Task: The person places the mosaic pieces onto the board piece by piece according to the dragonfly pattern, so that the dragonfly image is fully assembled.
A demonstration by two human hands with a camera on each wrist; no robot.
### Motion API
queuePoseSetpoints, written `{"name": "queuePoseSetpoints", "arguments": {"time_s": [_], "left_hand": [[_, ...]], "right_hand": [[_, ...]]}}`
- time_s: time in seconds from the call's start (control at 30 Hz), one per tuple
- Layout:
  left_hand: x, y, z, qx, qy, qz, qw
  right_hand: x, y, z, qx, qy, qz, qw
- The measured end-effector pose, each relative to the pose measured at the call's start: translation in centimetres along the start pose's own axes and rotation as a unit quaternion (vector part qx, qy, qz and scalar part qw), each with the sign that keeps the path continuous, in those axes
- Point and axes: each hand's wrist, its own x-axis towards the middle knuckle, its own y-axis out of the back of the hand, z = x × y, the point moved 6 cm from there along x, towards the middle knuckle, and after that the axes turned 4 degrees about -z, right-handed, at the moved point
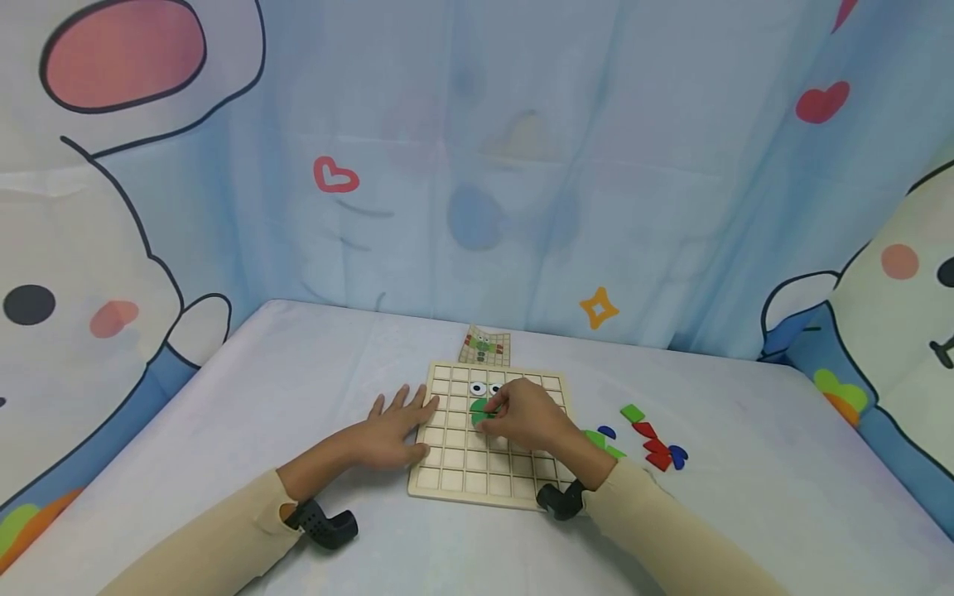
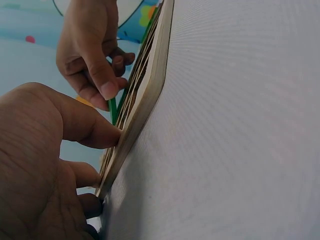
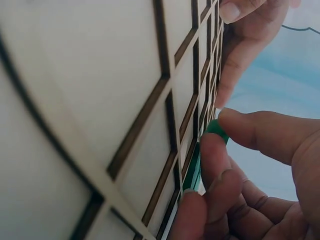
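Observation:
A light wooden grid board lies on the white table. My left hand rests at its left edge with fingers spread, the fingertips touching the rim. Over the middle of the board, my right hand pinches a small green piece between thumb and fingers. In the left wrist view that green piece stands on edge, tilted against the grid. Other dark green pieces lie in cells beside the fingertips. Above them sit two eye pieces, the right one partly covered by my right hand.
Behind the board is a small pattern card. Right of the board lie loose red pieces, a green piece and blue pieces. More green pieces are partly hidden by my right forearm. A printed curtain hangs behind.

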Motion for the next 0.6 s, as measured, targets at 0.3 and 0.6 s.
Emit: {"name": "queuePoseSetpoints", "arguments": {"time_s": [0.3, 0.6], "left_hand": [[-0.04, 0.08, 0.12, 0.000, 0.001, -0.001, 1.0000], [-0.05, 0.08, 0.09, 0.002, 0.003, -0.004, 1.0000]], "right_hand": [[0.50, -0.24, -0.28, -0.029, 0.006, -0.007, 0.9995], [0.72, -0.32, -0.44, -0.029, -0.006, -0.008, 0.9995]]}}
